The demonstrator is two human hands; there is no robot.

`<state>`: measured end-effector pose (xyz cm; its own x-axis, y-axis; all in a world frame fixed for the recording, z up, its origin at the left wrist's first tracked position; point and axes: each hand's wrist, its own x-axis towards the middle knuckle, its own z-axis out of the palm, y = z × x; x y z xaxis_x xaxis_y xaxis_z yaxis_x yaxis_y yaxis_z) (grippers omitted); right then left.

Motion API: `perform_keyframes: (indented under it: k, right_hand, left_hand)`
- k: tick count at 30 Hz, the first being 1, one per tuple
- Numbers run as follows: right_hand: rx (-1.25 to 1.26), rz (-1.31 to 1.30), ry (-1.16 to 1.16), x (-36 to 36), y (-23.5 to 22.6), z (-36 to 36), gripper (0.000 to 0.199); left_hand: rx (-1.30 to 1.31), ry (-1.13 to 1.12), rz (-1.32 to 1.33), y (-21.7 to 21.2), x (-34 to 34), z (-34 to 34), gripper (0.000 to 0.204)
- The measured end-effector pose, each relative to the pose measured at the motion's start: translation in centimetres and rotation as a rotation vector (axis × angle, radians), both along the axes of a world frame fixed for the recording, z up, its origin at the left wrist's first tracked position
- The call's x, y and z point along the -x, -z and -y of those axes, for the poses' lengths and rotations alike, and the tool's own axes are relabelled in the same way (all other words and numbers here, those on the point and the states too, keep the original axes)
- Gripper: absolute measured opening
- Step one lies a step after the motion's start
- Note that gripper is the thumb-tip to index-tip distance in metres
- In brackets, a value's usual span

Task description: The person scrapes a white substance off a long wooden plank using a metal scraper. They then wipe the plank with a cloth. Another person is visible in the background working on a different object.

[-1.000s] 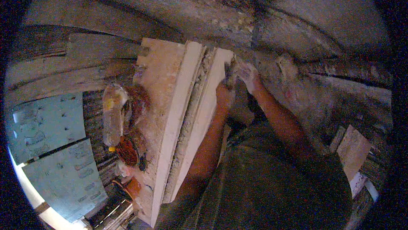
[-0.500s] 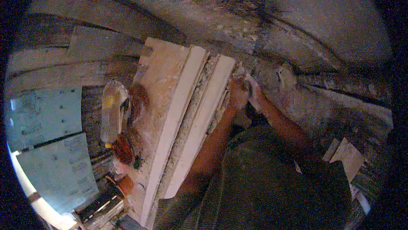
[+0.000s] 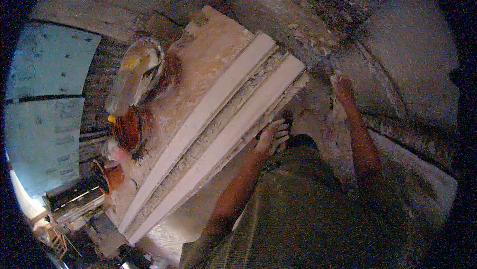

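Two long pale moulding strips, one on the left (image 3: pixel 198 129) and one on the right (image 3: pixel 223 153), lie side by side on a wooden board (image 3: pixel 211 40). Rough grey plaster-like material (image 3: pixel 211 129) fills the gap between them and crusts the right edge. My left hand (image 3: pixel 271 137) is beside that right edge, its fingers curled by a dark thing too dim to name. Farther right, away from the board, my right hand (image 3: pixel 344 91) is closed near the wall. A small pale bit shows at its fingertips, its kind unclear.
Along the board's left side stand a cut clear plastic bottle (image 3: pixel 131 80), a reddish-brown container (image 3: pixel 126 130) and an orange pot (image 3: pixel 110 174). Light blue panels (image 3: pixel 44 140) cover the left wall. A stained wall (image 3: pixel 318 25) rises close beyond the board.
My hands, close together at the far right end of the strips before, are now apart. The left is nearer me, the right farther right. The view has turned, so the board slants more.
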<state>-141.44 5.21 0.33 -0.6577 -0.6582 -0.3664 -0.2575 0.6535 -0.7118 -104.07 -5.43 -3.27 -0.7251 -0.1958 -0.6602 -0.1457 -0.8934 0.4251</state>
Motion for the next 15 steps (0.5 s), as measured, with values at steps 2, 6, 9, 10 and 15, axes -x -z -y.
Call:
perform_keyframes:
  k: [2,6,9,10,15]
  right_hand:
    - [-0.188,-0.455,-0.046,-0.7,-0.4,0.5,0.049]
    - [0.105,-0.203,-0.388,-7.0,-0.8,1.9,0.044]
    - [-0.020,-0.172,-0.417,-9.3,-0.3,2.6,0.042]
    - [-0.100,-0.200,-0.472,-9.2,0.3,2.6,0.042]
    - [0.043,-0.021,-0.272,-5.4,5.8,-0.7,0.041]
  left_hand:
    - [-0.209,-0.206,-0.183,0.6,1.1,-0.4,0.051]
    - [-0.453,-0.393,-0.261,3.7,4.1,-0.7,0.056]
    - [-0.432,-0.443,-0.192,5.9,7.7,-1.0,0.059]
    - [-0.457,-0.503,-0.151,6.6,8.9,-0.9,0.059]
    - [-0.517,-0.688,0.149,7.6,12.1,0.3,0.060]
